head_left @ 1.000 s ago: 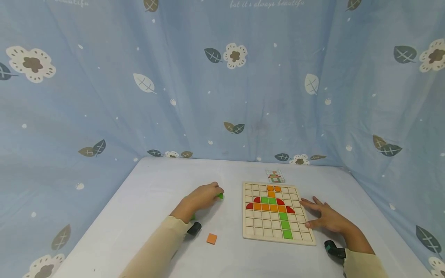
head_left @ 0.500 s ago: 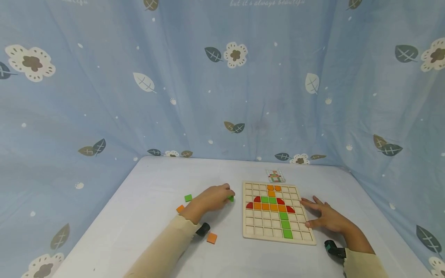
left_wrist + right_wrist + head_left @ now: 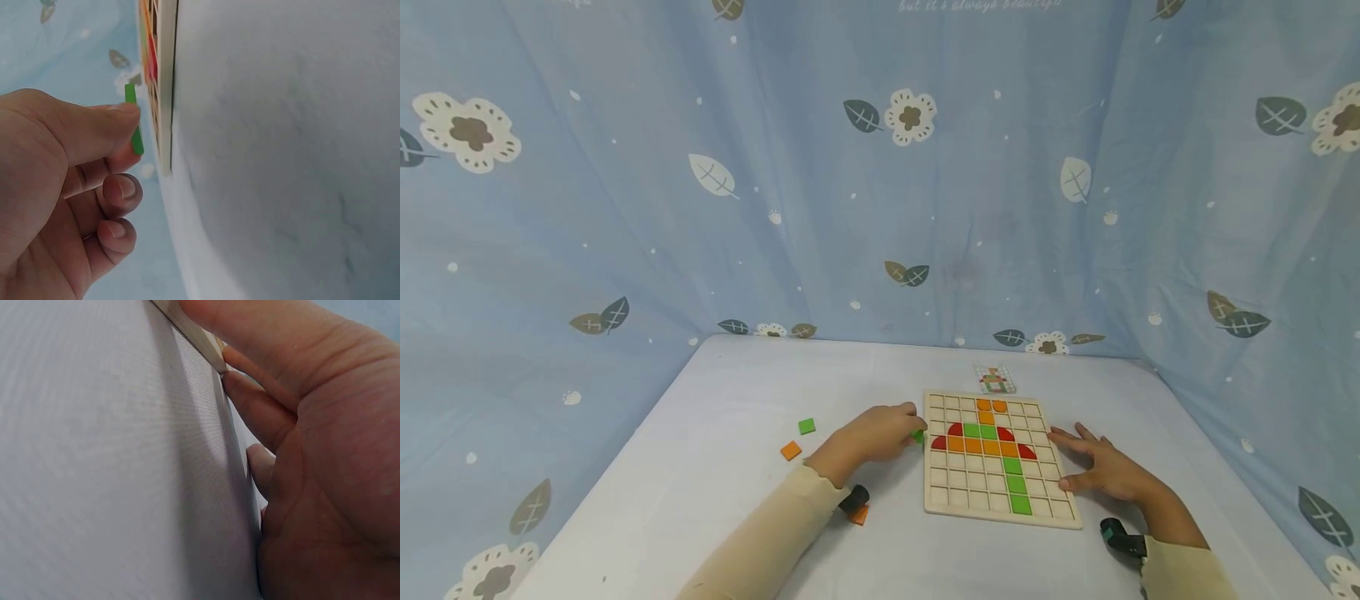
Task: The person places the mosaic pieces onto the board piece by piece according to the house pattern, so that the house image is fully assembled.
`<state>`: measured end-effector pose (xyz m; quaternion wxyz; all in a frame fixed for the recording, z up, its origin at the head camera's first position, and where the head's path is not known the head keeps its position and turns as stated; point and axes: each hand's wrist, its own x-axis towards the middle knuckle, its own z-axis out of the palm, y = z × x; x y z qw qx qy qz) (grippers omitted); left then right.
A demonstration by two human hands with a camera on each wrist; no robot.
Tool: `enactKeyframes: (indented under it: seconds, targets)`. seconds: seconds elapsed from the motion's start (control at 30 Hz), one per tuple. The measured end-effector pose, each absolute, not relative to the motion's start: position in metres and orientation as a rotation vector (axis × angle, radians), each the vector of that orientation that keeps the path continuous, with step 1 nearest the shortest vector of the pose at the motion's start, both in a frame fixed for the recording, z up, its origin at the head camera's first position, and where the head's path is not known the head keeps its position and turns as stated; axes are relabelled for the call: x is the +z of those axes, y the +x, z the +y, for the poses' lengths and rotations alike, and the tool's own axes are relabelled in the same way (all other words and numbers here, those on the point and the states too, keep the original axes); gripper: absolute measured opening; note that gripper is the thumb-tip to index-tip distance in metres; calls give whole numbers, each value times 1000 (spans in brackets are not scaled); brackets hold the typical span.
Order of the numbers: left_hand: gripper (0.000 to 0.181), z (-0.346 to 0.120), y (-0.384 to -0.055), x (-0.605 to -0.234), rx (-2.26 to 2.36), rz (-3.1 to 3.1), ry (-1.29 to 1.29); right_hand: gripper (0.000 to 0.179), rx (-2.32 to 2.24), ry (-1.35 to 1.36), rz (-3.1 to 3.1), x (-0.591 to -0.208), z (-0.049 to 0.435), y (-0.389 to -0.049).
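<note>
Between thumb and index finger, my left hand (image 3: 880,433) pinches a green square tile (image 3: 136,139), held just off the left edge of the wooden grid board (image 3: 955,504). Its other fingers are curled in the left wrist view. Red, orange and green pieces fill part of the board's cells, with two round orange pieces (image 3: 999,407) near the top. On the board's right edge rests my right hand (image 3: 1108,468), fingers spread, with thumb and fingertips touching the wood in the right wrist view.
A small pattern card (image 3: 995,380) lies behind the board. Left of my left hand are a loose green tile (image 3: 807,427) and an orange tile (image 3: 791,450). Another orange tile (image 3: 860,515) is partly covered by the left wrist camera (image 3: 854,499). A blue curtain (image 3: 805,208) hangs behind the table.
My left hand has carried the green tile rightward to the board's left edge, uncovering the loose green and orange tiles behind it. The right hand has stayed in place.
</note>
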<state>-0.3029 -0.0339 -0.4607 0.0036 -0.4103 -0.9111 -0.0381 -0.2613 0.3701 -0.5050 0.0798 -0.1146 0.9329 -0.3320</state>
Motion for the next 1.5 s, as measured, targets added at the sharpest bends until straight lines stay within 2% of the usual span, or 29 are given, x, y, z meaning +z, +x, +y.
enactKeyframes:
  seconds: [1.5]
  targets:
    - [23, 28, -290, -457, -18, -2892, -1398, 92, -1016, -331, 2772, -501, 369, -261]
